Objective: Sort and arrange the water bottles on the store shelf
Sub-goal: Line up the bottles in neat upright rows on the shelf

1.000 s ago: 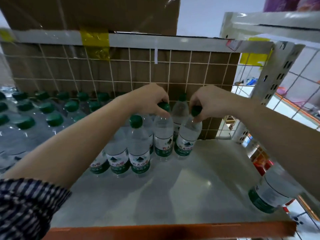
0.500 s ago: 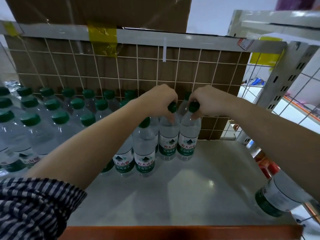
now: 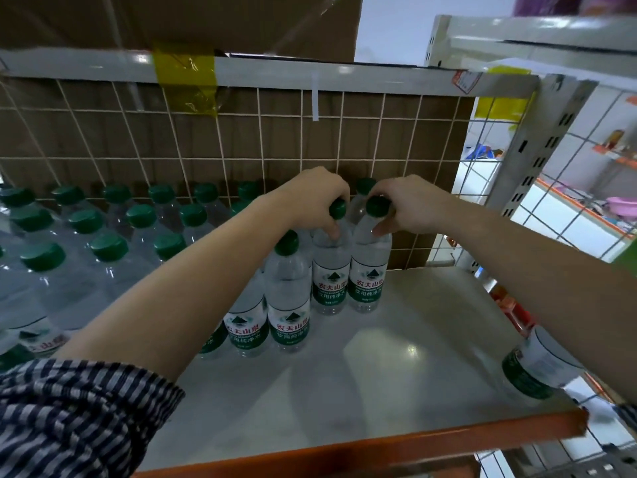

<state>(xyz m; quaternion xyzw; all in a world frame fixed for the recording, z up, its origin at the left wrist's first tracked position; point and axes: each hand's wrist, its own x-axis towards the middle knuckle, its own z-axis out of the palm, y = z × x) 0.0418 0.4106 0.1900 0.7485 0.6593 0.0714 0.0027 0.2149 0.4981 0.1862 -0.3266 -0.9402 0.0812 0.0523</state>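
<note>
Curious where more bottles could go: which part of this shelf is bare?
The shelf is bare right of the two bottles gripped by the left hand and right hand, out to the orange front edge and the bottle at the front-right corner. The left side is packed with green-capped bottles.

water bottle (image 3: 366, 288) labels | red: 农夫山泉 | green band: 饮用纯净水

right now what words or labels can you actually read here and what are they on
"农夫山泉": red, on the white label of the rightmost standing bottle and the bottle beside it.
"饮用纯净水": white, on the green band of those same labels.
Smaller print on the labels: too small to read.
Red price tag on the upper shelf rail: too blurred to read.
Lying bottle: label unreadable.
</note>
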